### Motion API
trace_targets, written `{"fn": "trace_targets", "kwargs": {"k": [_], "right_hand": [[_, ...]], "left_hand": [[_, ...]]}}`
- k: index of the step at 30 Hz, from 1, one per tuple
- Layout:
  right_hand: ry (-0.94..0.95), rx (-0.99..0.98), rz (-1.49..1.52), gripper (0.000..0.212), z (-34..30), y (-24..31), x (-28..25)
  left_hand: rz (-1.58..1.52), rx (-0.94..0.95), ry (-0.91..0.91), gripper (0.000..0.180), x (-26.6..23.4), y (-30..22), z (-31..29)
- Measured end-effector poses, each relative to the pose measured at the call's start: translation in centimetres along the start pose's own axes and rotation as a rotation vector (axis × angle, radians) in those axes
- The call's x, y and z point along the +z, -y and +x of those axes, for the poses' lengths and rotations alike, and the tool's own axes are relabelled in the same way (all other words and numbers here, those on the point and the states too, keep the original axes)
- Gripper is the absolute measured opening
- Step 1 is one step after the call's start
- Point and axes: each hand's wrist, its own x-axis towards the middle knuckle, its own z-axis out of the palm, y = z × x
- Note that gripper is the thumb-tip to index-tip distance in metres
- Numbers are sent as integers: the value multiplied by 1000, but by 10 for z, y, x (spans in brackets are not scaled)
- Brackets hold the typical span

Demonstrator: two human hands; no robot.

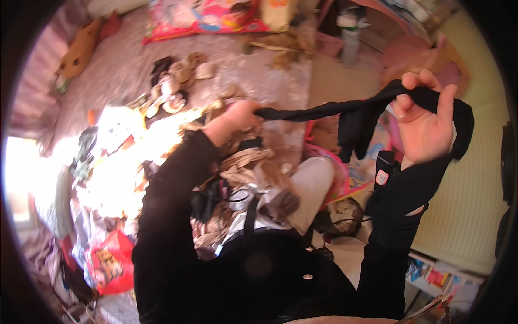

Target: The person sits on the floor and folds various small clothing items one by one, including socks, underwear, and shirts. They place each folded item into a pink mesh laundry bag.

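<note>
The person's two hands are drawing a long black garment, narrow and soft like tights, (307, 114) across the air in front of the body. The left hand (241, 114) is closing in a fist around one end. The right hand (423, 121), raised higher with its palm facing the camera, is curling loosely: its bent fingers are having hold of the cloth while the thumb is standing apart. Between the hands the strip is running nearly taut, a loose part is hanging down just left of the right hand, and another part is looping around that hand's outer side.

Below the left hand, tan and brown fabric pieces (251, 167) are lying in a rumpled heap beside the person's pale trouser leg (313, 186). A red printed bag (110, 262) is sitting at lower left. Bright light is washing out part of the pile on the left. A clear bottle (350, 43) is standing at upper right.
</note>
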Motion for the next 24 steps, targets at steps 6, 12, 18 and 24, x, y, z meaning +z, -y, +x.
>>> {"fn": "trace_targets", "kwargs": {"k": [6,12,18,24], "right_hand": [[-644,-115,-602,26,-34,78,-85],[-655,5,-644,32,-66,72,-129],[-404,9,-662,54,-44,60,-75],[-167,213,-871,46,-20,18,-42]], "left_hand": [[-520,-183,-464,37,-135,7,30],[-469,26,-191,31,-206,-118,33],[-526,334,2,36,-184,-245,37],[-803,514,589,46,-127,-307,38]]}}
